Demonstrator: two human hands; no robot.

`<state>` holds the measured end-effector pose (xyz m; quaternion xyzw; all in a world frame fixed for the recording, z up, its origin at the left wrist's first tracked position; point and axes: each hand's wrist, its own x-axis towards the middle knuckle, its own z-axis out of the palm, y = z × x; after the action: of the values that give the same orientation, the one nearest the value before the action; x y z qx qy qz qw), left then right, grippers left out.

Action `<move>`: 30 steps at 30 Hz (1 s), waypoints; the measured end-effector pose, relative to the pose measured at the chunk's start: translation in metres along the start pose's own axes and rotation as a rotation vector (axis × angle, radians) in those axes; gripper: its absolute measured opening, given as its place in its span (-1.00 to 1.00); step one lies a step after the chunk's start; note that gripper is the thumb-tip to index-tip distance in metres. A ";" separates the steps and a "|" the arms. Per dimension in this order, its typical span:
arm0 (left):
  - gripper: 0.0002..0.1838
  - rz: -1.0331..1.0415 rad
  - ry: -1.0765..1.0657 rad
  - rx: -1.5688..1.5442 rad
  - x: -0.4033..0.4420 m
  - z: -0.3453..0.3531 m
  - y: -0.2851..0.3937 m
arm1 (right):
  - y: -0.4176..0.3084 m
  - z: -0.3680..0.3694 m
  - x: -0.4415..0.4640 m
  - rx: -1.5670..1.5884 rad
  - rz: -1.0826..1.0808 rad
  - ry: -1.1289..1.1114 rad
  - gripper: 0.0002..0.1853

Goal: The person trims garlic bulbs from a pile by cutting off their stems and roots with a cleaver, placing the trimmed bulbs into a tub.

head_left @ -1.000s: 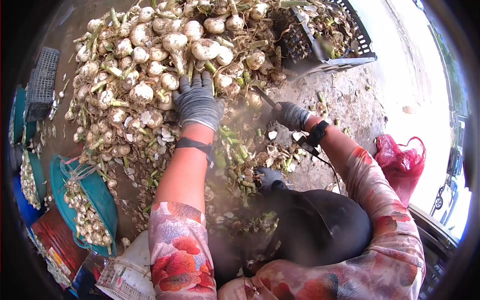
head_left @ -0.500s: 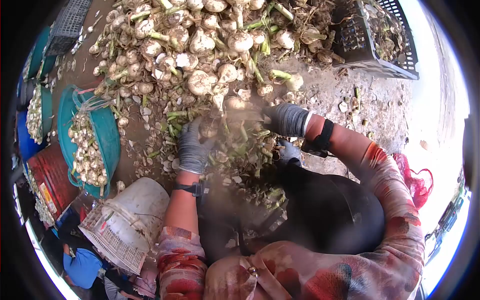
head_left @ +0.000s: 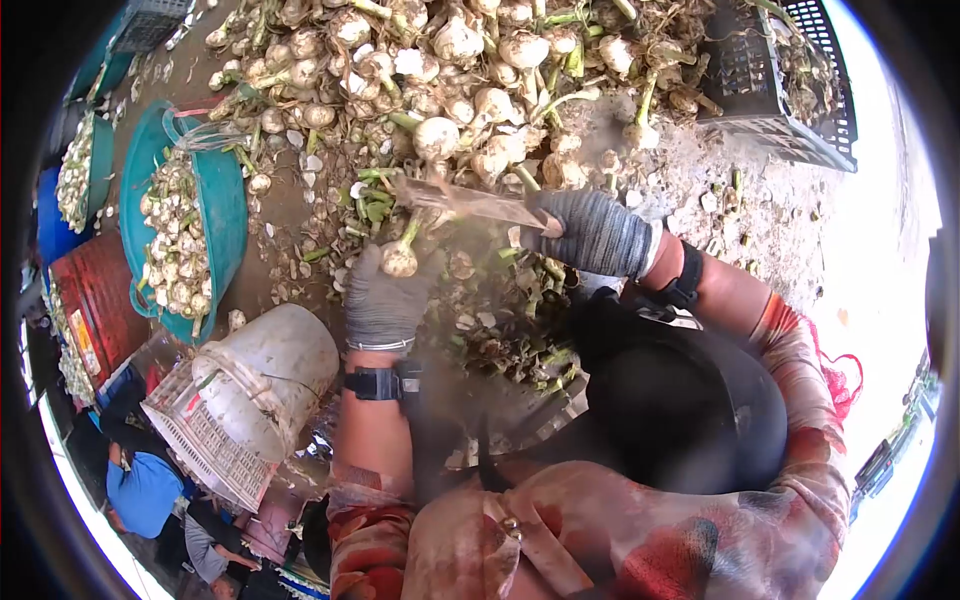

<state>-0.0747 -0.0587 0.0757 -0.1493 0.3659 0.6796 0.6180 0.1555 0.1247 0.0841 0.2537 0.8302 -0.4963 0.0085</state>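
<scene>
My left hand [head_left: 385, 305], in a grey glove, is closed around a garlic bulb [head_left: 400, 261] whose green stem points up and away from me. In my gloved right hand [head_left: 595, 233] is a knife [head_left: 475, 205], its broad, dirt-streaked blade reaching left across the stem's upper end. Whether the blade touches the stem I cannot tell. Beyond both hands lies a large heap of garlic bulbs [head_left: 437, 138] with stems and roots. Cut stems and leaves [head_left: 500, 350] lie on the ground below the hands, partly blurred.
A teal basin [head_left: 232, 215] of trimmed garlic stands at left, near a white bucket [head_left: 300, 345] lying on its side. At upper right is a black crate [head_left: 800, 140] with plant scraps. Other people [head_left: 145, 490] are at lower left. A red net bag [head_left: 840, 380] lies at right.
The view has shifted slightly. My left hand has drawn a little lower with the garlic bulb, and the knife, blurred before, now shows plainly across the stem.
</scene>
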 end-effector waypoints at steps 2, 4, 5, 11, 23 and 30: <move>-0.43 0.024 -0.009 0.050 0.006 0.017 -0.014 | -0.012 0.001 0.009 0.014 -0.149 0.036 -0.65; -0.50 0.046 -0.015 0.132 0.010 0.025 -0.023 | -0.005 0.009 0.013 0.030 -0.143 0.053 -0.66; -0.58 0.005 -0.081 0.135 0.010 0.025 -0.023 | 0.012 0.020 0.014 0.137 -0.046 -0.076 -0.65; -0.65 0.100 -0.158 0.373 0.000 0.040 -0.022 | 0.017 0.010 0.001 0.411 0.352 -0.129 -0.55; -0.77 0.224 0.071 1.271 -0.008 0.059 -0.028 | -0.023 0.001 0.030 0.232 0.001 0.082 -0.64; -0.73 0.613 0.124 1.663 0.005 0.047 -0.026 | -0.010 0.005 -0.006 0.011 0.054 -0.091 -0.65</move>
<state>-0.0396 -0.0243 0.0966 0.4159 0.7977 0.3204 0.2967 0.1556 0.1148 0.0914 0.2530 0.8191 -0.5116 0.0582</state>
